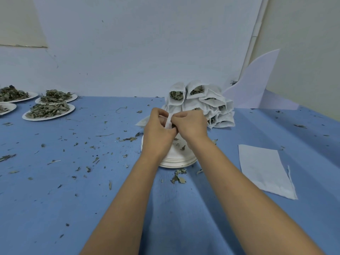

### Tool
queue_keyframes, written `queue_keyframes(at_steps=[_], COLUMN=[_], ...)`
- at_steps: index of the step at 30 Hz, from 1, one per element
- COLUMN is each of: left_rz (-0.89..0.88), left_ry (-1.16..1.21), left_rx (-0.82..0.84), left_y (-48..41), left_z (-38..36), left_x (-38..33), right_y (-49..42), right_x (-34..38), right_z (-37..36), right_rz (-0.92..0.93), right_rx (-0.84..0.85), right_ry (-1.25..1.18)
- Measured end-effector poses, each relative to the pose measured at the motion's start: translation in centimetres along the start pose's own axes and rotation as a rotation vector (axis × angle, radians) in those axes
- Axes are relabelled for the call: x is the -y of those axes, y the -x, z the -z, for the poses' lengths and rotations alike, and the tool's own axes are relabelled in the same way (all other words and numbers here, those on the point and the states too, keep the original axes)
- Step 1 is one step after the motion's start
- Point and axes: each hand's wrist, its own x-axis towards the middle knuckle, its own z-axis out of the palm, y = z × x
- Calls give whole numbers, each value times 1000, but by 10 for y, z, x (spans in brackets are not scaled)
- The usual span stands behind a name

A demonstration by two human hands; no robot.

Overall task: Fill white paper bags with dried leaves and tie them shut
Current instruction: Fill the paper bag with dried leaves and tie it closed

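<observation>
Left hand [158,129] and right hand [191,124] both pinch one white bag [168,122] above the plate stack [176,161], fingers curled tight on its neck. Risk: an uneven pull could tear the paper or spill leaves.

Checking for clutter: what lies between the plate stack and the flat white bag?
Head view: bare blue tablecloth and a leaf scrap between plate stack and flat bag; the right forearm hides part.
</observation>
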Motion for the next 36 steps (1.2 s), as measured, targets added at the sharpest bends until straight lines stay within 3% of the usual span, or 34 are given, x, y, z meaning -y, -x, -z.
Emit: queue_keyframes(at_steps=[8,13,19,23,29,33,36], left_rz=[-77,-91,-154,-117,-65,-22,-16], left_ry=[-74,-178,-148,-47,2,11,-9], left_rx=[-73,-159,-149,-138,-170,-206,-255], left_y=[-4,-8,-7,-7,-7,-7,-7], left_z=[8,13,11,9,12,11,12], left_x=[6,14,11,6,4,5,5], right_y=[5,3,7,3,3,1,-1], right_x=[0,6,1,-1,2,1,0], right_z=[-2,1,0,5,9,5,13], right_rz=[-24,-163,-153,-259,-152,-16,-38], right_rx=[145,283,188,244,298,216,287], right_ry=[-76,-210,-390,-616,-466,-180,-256])
